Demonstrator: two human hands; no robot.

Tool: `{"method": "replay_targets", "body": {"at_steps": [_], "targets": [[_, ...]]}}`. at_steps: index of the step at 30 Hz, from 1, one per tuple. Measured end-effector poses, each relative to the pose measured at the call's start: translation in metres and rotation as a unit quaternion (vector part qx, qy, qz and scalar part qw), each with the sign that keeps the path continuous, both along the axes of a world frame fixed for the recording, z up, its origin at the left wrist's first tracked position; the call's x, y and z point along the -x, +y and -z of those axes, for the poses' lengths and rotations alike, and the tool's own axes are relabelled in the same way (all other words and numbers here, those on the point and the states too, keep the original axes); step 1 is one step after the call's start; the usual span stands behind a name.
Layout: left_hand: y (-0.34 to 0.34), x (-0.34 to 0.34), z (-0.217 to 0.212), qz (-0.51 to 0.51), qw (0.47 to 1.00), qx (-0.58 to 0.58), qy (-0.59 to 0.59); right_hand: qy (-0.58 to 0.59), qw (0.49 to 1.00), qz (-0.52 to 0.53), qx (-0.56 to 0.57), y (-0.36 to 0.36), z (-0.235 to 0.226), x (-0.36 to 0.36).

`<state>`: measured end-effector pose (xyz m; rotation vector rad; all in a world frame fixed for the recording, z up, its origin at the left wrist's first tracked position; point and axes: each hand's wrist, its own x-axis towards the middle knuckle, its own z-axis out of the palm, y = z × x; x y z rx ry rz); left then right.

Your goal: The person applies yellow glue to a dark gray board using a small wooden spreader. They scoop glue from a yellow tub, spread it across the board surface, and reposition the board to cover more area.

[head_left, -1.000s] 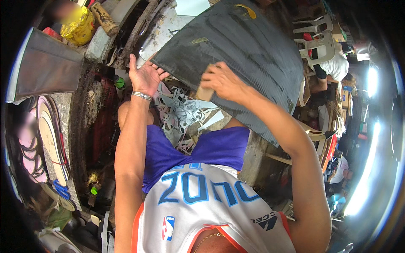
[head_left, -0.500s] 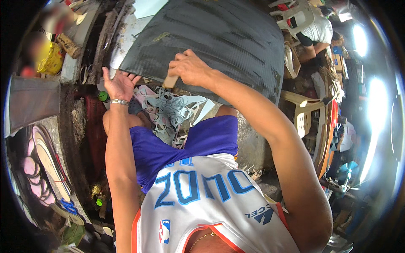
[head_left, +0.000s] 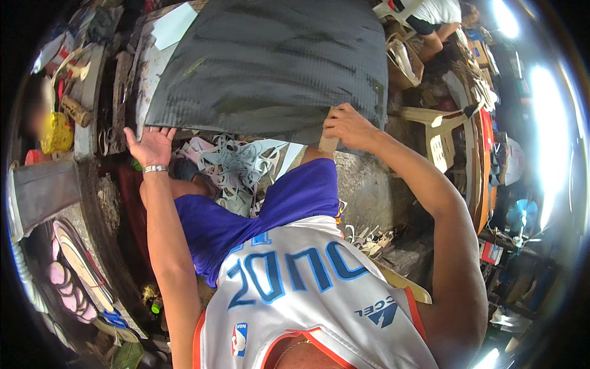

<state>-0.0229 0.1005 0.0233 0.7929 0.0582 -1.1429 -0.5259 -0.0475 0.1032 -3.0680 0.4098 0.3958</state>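
Note:
A large black ribbed sheet (head_left: 270, 67) with dark wet-looking streaks spreads out in front of me. At its near left corner my left hand (head_left: 152, 147) is turned palm up. Its fingers are stretched under the edge and the thumb stands apart. My right hand (head_left: 353, 128) is closed on a small flat tan spreader (head_left: 329, 142), held against the sheet's near edge toward the right. Beneath the sheet, a tangle of pale grey cut-out scraps (head_left: 236, 166) lies between my legs.
On the left, shoe soles (head_left: 83, 252) and pink pieces (head_left: 61, 283) lie beside blue-handled scissors (head_left: 115, 318). A yellow bag (head_left: 57, 132) sits farther back. To the right stand a cream plastic chair (head_left: 439, 144) and a box (head_left: 402, 64). Another person (head_left: 439, 18) sits at the far right.
My right hand has moved right along the sheet's near edge with the spreader. The left hand still supports the corner. The whole view has shifted slightly.

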Motion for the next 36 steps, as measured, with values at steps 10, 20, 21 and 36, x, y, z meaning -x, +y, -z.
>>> {"method": "replay_targets", "body": {"at_steps": [10,20,21,36], "targets": [[0.005,0.015,0.001,0.015,0.999,-0.006,-0.043,-0.018,0.990,0.140,0.010,0.001,0.009,0.009],[0.018,0.018,-0.004,0.046,0.995,0.007,-0.092,0.096,0.986,0.120,0.061,0.030,0.006,0.116],[0.019,0.018,-0.004,0.051,0.994,0.007,-0.092,0.058,0.987,0.134,0.065,0.032,0.002,0.131],[0.027,0.019,-0.014,0.093,0.948,-0.151,-0.264,-0.098,0.844,0.516,0.113,-0.114,-0.037,0.131]]}}
